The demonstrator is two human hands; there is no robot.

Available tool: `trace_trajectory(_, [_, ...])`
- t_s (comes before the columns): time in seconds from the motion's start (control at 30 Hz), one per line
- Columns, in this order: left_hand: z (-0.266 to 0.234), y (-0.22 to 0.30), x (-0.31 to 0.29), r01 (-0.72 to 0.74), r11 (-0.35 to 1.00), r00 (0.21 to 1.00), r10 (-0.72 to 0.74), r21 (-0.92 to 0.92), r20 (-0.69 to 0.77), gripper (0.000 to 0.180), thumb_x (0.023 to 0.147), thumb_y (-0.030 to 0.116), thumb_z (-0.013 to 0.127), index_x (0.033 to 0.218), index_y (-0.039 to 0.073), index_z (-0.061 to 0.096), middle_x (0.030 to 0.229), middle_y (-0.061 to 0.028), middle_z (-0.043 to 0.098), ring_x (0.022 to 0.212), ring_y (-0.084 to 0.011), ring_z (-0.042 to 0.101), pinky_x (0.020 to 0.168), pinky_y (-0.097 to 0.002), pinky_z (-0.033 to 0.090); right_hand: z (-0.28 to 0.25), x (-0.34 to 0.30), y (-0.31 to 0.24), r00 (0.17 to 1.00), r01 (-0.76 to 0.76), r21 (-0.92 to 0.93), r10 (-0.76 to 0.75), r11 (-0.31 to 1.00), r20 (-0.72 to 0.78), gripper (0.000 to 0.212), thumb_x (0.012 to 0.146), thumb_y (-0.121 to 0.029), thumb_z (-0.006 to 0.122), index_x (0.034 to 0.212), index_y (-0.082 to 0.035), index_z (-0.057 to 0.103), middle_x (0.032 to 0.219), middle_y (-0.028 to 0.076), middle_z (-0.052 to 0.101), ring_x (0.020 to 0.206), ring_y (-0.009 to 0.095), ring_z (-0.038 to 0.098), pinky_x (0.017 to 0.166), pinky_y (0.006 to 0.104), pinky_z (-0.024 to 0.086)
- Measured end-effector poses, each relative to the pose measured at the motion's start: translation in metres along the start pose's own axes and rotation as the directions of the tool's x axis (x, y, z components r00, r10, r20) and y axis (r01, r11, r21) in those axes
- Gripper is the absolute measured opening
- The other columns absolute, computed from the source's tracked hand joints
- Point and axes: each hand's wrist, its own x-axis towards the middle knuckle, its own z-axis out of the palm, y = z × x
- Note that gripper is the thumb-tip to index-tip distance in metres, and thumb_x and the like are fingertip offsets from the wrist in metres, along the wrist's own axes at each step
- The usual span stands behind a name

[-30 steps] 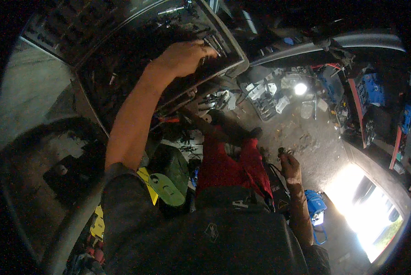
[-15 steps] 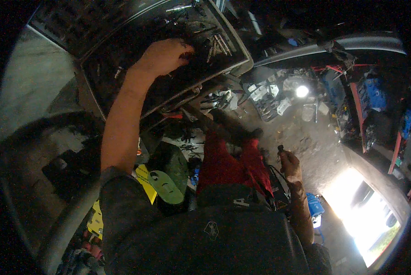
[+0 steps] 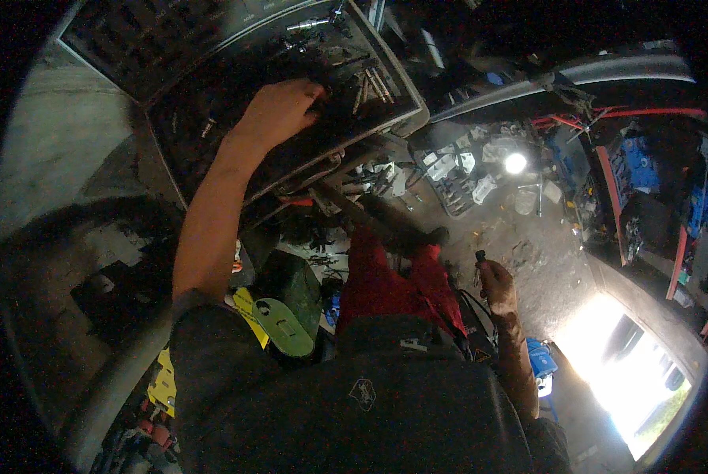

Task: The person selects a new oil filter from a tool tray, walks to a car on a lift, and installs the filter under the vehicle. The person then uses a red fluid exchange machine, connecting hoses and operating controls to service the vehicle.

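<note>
My left hand (image 3: 279,113) reaches into an open dark tool case (image 3: 408,118). Its fingers are curled together, and shadow hides whatever may be in them. To its right in the case lie several slim metal bits (image 3: 379,84); farther back there is a shiny metal tool (image 3: 308,24) like a ratchet or extension. Low at my right side, away from the case, my right hand (image 3: 498,286) pinches a small dark cylindrical piece (image 3: 481,257), its dark end sticking up past the fingers. Its exact kind is too small to tell.
Metal parts (image 3: 449,167) and a tray of tools (image 3: 454,193) lie on the floor ahead. A lit lamp (image 3: 516,163) shines beside them. Red-framed shelving with blue cases (image 3: 640,164) stands at right. Near my left side are a green container (image 3: 284,325) and yellow sheets (image 3: 163,383).
My left hand has shifted slightly left and down inside the case, and its fingers look more closed. The right hand keeps its pinch, almost still. The view has tilted a little.
</note>
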Motion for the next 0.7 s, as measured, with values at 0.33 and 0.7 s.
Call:
trace_trajectory(0.33, [-0.009, 0.016, -0.052, 0.076, 0.543, 0.854, -0.469, -0.836, -0.227, 0.039, 0.097, 0.012, 0.073, 0.133, 0.006, 0.061, 0.128, -0.0054, 0.064, 0.110, -0.0147, 0.063, 0.094, -0.0301, 0.052, -0.003, -0.003, -0.001, 0.920, 0.392, -0.238, -0.385, 0.889, 0.079, 0.037, 0.105, -0.030, 0.060, 0.123, 0.003, 0.067, 0.108, 0.016, 0.075, 0.099, 0.024, 0.068, 0.090, 0.0371, 0.051])
trace_trajectory(0.7, [0.020, 0.215, -0.099, 0.065, 0.342, 0.942, -0.330, -0.937, -0.055, 0.041, 0.094, 0.004, 0.073, 0.134, 0.006, 0.062, 0.125, -0.0028, 0.065, 0.105, -0.0110, 0.061, 0.093, -0.0273, 0.049, -0.007, -0.045, -0.034, 0.989, 0.026, 0.210, -0.055, 0.977, 0.134, 0.050, 0.102, -0.043, 0.066, 0.127, 0.001, 0.066, 0.114, 0.015, 0.073, 0.102, 0.019, 0.065, 0.094, 0.0358, 0.051])
